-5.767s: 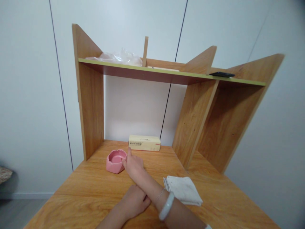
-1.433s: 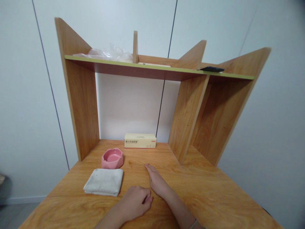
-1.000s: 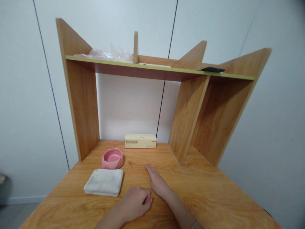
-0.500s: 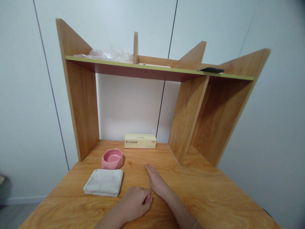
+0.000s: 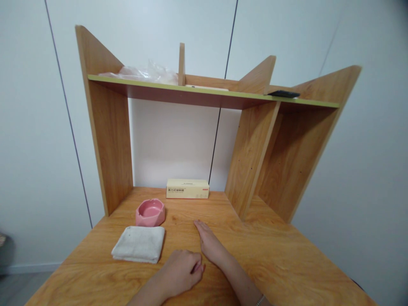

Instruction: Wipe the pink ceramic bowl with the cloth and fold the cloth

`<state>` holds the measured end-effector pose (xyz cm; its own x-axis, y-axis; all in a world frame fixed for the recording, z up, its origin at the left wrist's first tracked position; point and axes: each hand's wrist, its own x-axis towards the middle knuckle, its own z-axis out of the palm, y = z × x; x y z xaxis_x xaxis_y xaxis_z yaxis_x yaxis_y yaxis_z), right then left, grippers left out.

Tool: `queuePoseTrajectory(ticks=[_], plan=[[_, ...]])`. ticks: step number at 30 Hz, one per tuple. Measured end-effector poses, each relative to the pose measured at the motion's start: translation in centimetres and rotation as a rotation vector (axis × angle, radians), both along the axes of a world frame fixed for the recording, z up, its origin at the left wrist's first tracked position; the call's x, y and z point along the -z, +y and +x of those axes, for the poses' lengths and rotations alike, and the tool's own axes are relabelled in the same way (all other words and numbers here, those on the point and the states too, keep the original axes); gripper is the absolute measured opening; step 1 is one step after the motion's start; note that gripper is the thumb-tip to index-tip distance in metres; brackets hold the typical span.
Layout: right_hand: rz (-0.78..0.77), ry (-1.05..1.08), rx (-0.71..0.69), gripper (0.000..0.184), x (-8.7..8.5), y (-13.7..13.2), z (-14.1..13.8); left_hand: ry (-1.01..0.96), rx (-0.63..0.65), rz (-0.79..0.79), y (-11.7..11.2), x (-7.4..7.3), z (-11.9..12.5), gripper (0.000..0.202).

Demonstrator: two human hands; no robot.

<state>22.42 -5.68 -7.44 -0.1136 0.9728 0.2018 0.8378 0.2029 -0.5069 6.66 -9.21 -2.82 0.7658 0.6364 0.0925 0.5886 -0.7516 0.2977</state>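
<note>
My left hand rests on the wooden desk with its fingers curled into a loose fist. Nothing shows in the small gap by its thumb. Just to the right and farther forward, my right hand lies on its edge, fingers stretched out straight and holding nothing. The two hands are close but apart. A folded light grey cloth sits to the left of my left hand. Behind the cloth stands a pink faceted ashtray, its bowl facing up.
A long cream box with printed characters stands at the back of the desk. Above is a wooden shelf unit with upright panels, carrying clear plastic bags and a dark flat object.
</note>
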Motion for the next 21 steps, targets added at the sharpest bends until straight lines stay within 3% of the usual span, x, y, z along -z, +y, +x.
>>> queuePoseTrajectory(ticks=[21], plan=[[0.004,0.010,0.009,0.065,-0.03,-0.05,-0.08,0.009,0.002,-0.027,0.02,-0.07,-0.02,0.024]])
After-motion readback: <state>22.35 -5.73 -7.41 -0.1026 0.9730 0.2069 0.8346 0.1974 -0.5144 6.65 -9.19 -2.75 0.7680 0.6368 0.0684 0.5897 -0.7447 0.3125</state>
